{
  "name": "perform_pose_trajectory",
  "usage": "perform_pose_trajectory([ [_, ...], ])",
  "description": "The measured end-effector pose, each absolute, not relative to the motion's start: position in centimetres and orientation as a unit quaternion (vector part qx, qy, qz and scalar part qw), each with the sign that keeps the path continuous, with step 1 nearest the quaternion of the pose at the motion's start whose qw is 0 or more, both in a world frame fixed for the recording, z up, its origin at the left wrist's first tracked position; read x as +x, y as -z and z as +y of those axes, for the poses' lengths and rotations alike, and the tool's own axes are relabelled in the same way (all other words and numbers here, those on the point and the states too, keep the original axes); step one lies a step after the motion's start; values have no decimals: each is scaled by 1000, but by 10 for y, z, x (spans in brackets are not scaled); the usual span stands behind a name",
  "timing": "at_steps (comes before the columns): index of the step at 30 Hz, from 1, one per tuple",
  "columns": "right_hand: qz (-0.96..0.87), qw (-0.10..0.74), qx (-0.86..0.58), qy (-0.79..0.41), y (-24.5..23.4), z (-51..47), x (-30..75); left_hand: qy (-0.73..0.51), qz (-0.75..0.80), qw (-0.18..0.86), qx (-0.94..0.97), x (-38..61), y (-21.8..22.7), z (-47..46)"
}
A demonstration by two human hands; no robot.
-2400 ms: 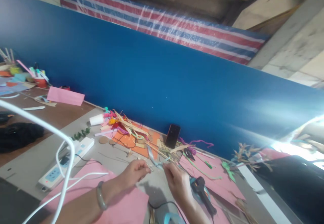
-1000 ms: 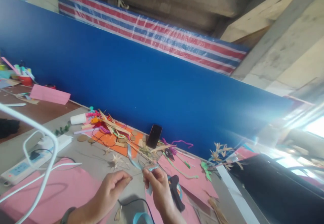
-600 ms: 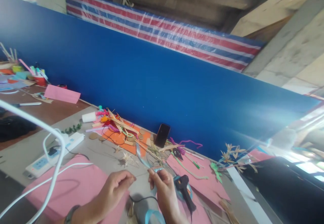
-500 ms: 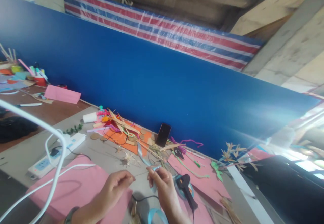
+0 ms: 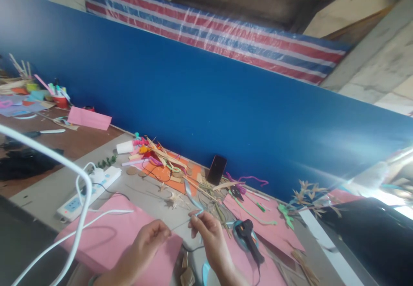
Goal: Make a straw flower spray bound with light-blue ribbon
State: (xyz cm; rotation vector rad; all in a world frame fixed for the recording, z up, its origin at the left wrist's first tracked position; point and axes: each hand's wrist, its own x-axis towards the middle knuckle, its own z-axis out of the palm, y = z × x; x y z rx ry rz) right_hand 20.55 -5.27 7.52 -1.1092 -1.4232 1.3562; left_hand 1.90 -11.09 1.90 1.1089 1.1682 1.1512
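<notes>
- My left hand [image 5: 151, 238] is low over the counter [image 5: 48, 191], fingers curled with thumb and forefinger pinched on the near end of a thin wire [image 5: 180, 224].
- My right hand [image 5: 206, 232] is just beside it, fingers closed on the wire's other end and on a pale blue ribbon [image 5: 192, 197] — the ribbon rises from the fingertips and leans away toward the blue board [image 5: 193, 105].
- The wire spans the short gap between both hands, above the grey counter top.
- A pink paper sheet [image 5: 109, 238] lies under my left wrist; more pink sheets [image 5: 274, 230] lie to the right.
- A black glue gun [image 5: 248, 234] lies just right of my right hand, on a blue ribbon roll.
- A white power strip [image 5: 87, 193] sits to the left, cables plugged in.
- A dark phone [image 5: 217, 169] leans against the board — straw scraps and an orange sheet [image 5: 161, 176] are near it.
</notes>
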Motion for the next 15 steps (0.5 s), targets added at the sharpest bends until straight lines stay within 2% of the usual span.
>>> perform_pose_trajectory([
  [7,-550,447,-454,-540,-73,-59,202,-484,479,524,512,12,-29,-118],
  [15,-557,420,-476,-536,-70,-56,210,-495,477,539,487,23,-9,-119],
])
